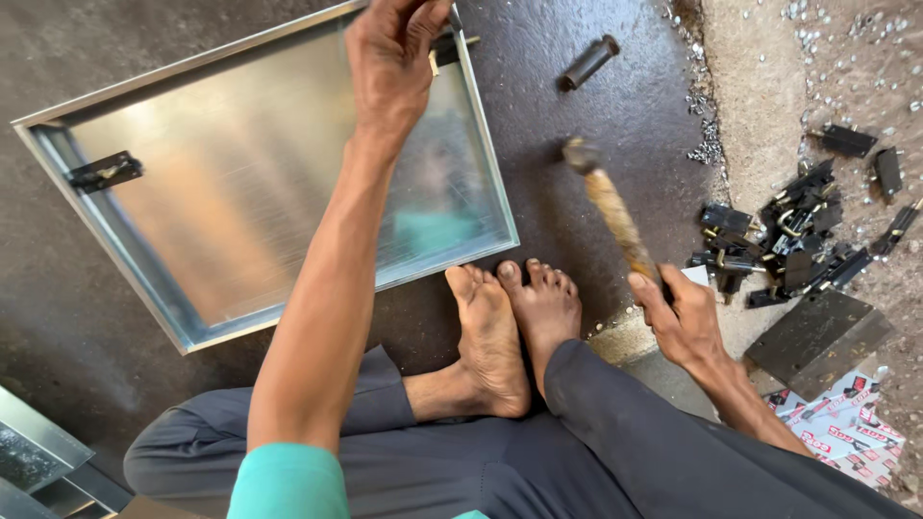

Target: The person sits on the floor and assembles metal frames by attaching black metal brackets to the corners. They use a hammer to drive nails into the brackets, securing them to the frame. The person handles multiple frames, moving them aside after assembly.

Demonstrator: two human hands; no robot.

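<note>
Galvanised sheet metal forms the tray [240, 183], a shallow rectangular pan with a raised rim, lying flat on the dark floor [615, 106] in front of the person's bare feet [510, 327]. Inside it there is only a black latch [106, 171] fixed near the left rim; the rest of its bright bottom is bare. The left hand [394, 58] reaches over the tray's far right corner, its fingers [423, 24] closed around a small black fitting [450, 43] at the rim. The right hand [678, 317] grips a hammer [611, 207] by its worn wooden handle, fingers wrapped tight, the head raised above the floor and blurred (just right of the tray). A short dark tube [588, 61] lies on the floor beyond the hammer. Farther right, on paler gritty ground, sits a loose pile of black latches [788, 240], with small shiny screws [846, 58] scattered above it. A dark flat plate [817, 336] lies near the right wrist, over printed packets [846, 428].
</note>
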